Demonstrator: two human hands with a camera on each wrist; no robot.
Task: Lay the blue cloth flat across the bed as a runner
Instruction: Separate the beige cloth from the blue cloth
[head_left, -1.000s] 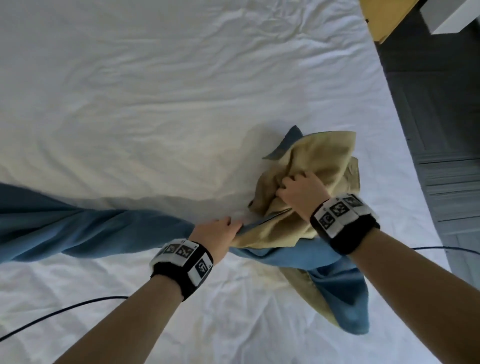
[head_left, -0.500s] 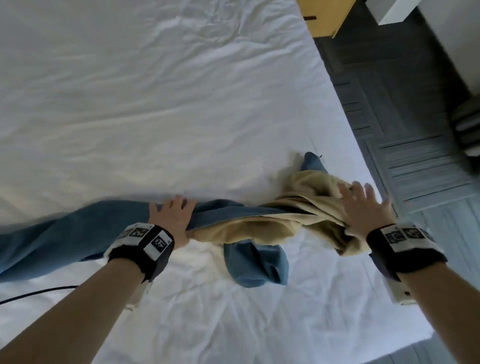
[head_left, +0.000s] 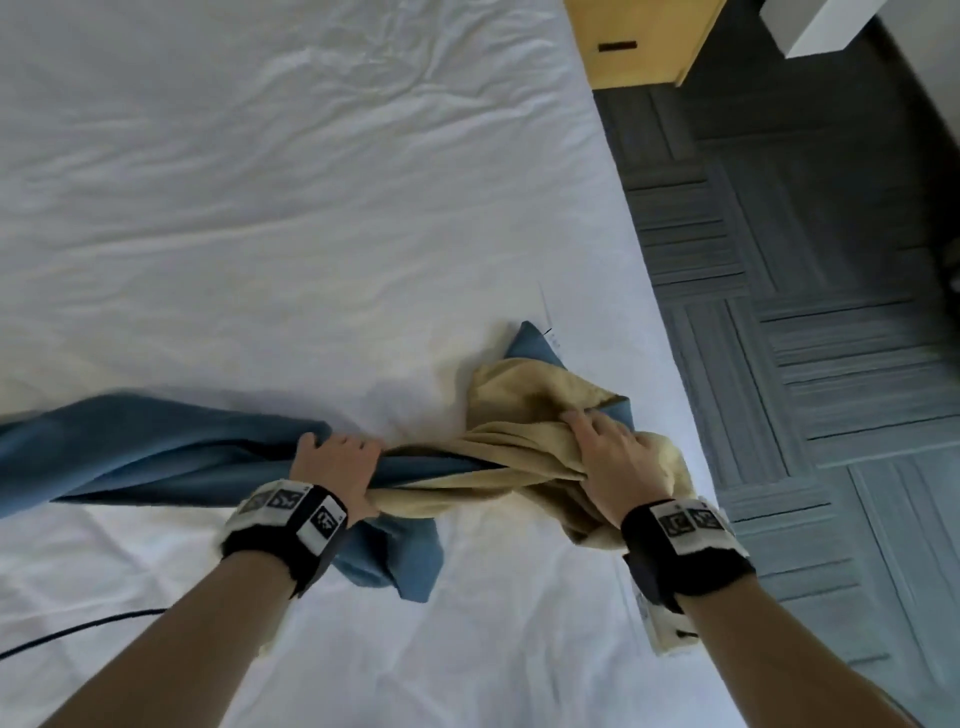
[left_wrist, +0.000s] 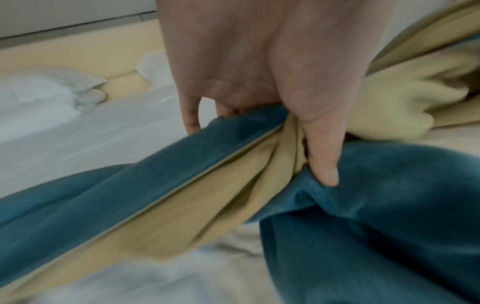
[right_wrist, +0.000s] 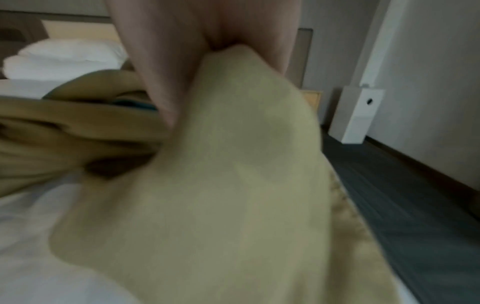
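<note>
The blue cloth (head_left: 156, 447) with a tan underside lies bunched and twisted across the white bed (head_left: 311, 208), running from the left edge of the head view to the bed's right side. My left hand (head_left: 337, 462) grips the twisted middle, fingers curled round it; the left wrist view shows the same left hand (left_wrist: 259, 82) with its thumb pressed into the blue cloth (left_wrist: 130, 185). Nearer the bed's right edge, my right hand (head_left: 613, 457) clutches the tan-side bunch. In the right wrist view the right hand (right_wrist: 182, 61) pinches tan fabric of the blue cloth (right_wrist: 233, 164).
Dark grey carpet tiles (head_left: 831, 312) lie to the right of the bed. A yellow wooden cabinet (head_left: 639, 41) stands at the top right. White pillows (left_wrist: 39, 92) sit at the headboard. A black cable (head_left: 62, 634) crosses the sheet at lower left. A white box (right_wrist: 355, 115) stands by the wall.
My right hand, open on the tan bunch half a second ago, has closed on it. My left hand has tightened round the twisted middle. The cloth has been drawn out toward the right edge.
</note>
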